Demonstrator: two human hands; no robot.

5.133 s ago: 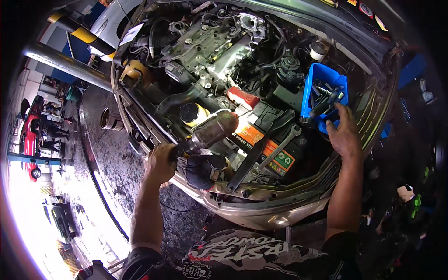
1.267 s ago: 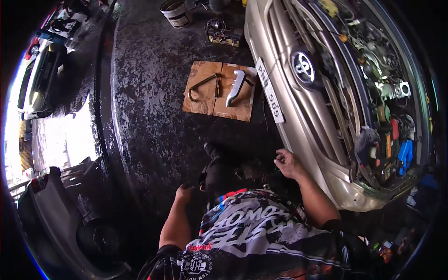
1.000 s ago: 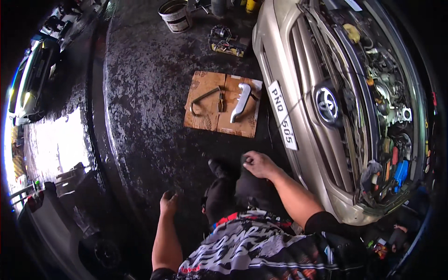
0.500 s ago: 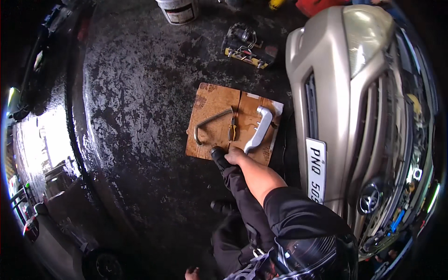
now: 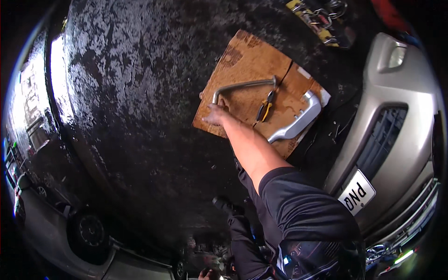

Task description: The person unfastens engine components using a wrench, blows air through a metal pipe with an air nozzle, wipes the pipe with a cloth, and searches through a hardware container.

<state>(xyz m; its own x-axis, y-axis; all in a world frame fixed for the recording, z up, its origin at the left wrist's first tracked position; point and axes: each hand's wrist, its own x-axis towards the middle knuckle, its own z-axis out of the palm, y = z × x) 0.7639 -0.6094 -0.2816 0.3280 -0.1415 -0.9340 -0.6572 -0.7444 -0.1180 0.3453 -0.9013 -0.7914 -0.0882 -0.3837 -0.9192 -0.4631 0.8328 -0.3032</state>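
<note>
My right hand [image 5: 215, 115] reaches down to the near-left part of a cardboard sheet [image 5: 242, 51], its fingers curled about the lower end of a bent metal bar [image 5: 247, 85]. That end is hidden under the hand, while the rest of the bar rests across the cardboard. Right of it lie pliers [image 5: 265, 107] with black and yellow handles. A silver, handle-shaped part [image 5: 298, 122] rests farther right, its near end close to my forearm. Only a piece of my left hand [image 5: 207, 274] shows at the bottom edge; its fingers cannot be made out.
At the right, a beige car's front bumper [image 5: 401, 93] with a white plate [image 5: 357, 192] stands beside the cardboard. A yellow-edged case with metal tools [image 5: 317, 23] sits beyond it. Dark, worn floor [image 5: 140, 93] spreads to the left, with a grey car [image 5: 51, 238] at lower left.
My right hand has moved left from the cardboard's near edge onto the lower end of the bent bar. The view has turned, so the cardboard appears tilted and higher.
</note>
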